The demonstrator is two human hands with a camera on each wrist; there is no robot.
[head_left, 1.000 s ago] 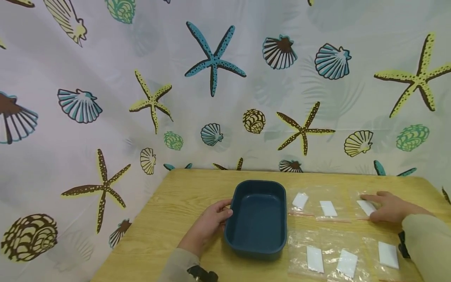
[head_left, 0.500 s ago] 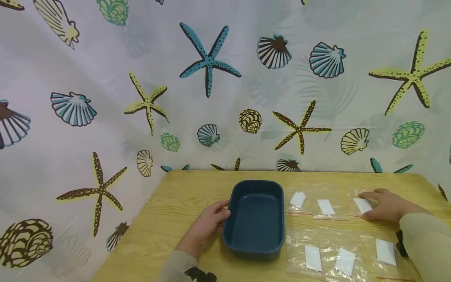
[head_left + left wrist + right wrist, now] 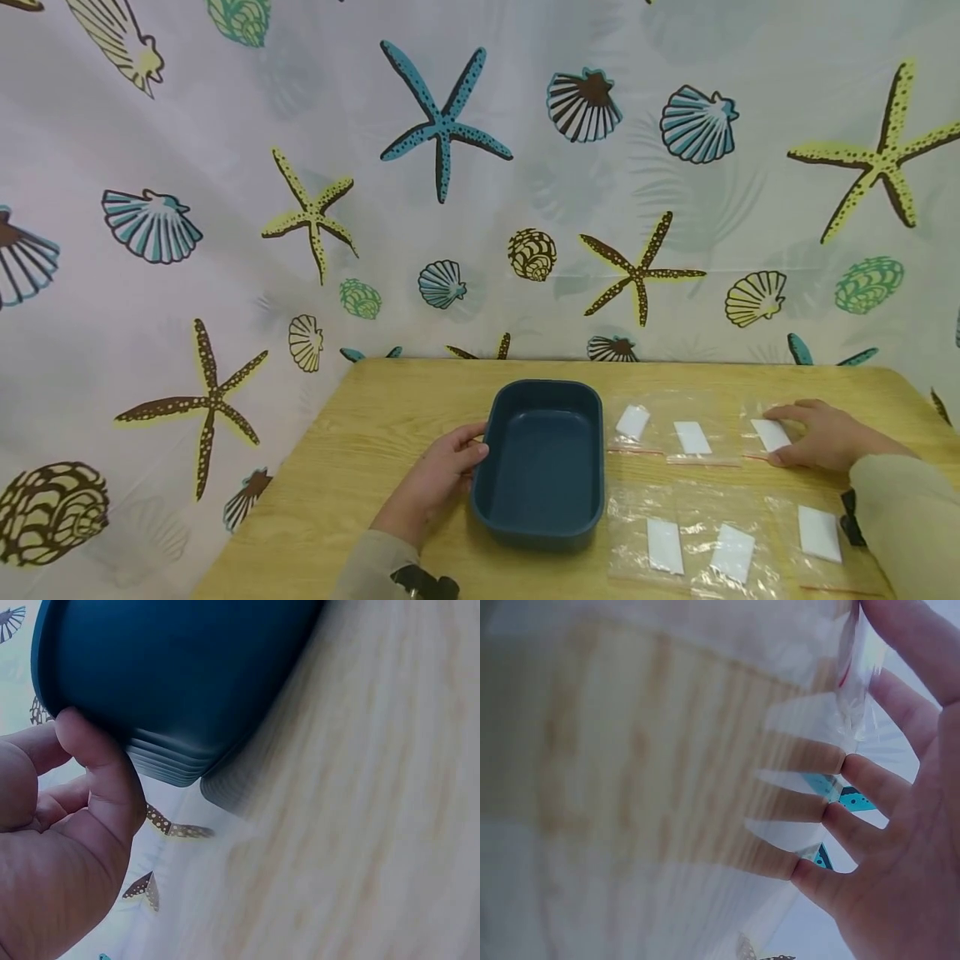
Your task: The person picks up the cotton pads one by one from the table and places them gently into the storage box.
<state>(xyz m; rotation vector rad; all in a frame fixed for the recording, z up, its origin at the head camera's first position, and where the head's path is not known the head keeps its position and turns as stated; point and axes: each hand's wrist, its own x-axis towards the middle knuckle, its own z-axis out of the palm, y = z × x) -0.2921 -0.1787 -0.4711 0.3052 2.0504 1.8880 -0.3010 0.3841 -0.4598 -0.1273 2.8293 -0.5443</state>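
A dark blue rectangular tray (image 3: 537, 475) stands on the table, its inside bare. My left hand (image 3: 438, 475) touches the outside of its left wall near the rim; the left wrist view shows the thumb (image 3: 101, 776) against the tray there. At the far right, my right hand (image 3: 817, 433) rests over a clear zip bag (image 3: 752, 412) holding a white rectangular piece (image 3: 770, 435). Its fingers are spread, with fingertips touching down at the bag, as the right wrist view shows (image 3: 855, 817). Part of that bag is hidden under the hand.
Several more clear bags with white pieces lie right of the tray, including a back-row piece (image 3: 692, 437) and a front-row piece (image 3: 732, 552). A wooden table (image 3: 390, 400) bears everything. A curtain (image 3: 480, 208) printed with shells and starfish hangs behind and at the left.
The whole head view has shifted slightly left. Both hands stay in nearly the same places, the left at the tray and the right at the bag.
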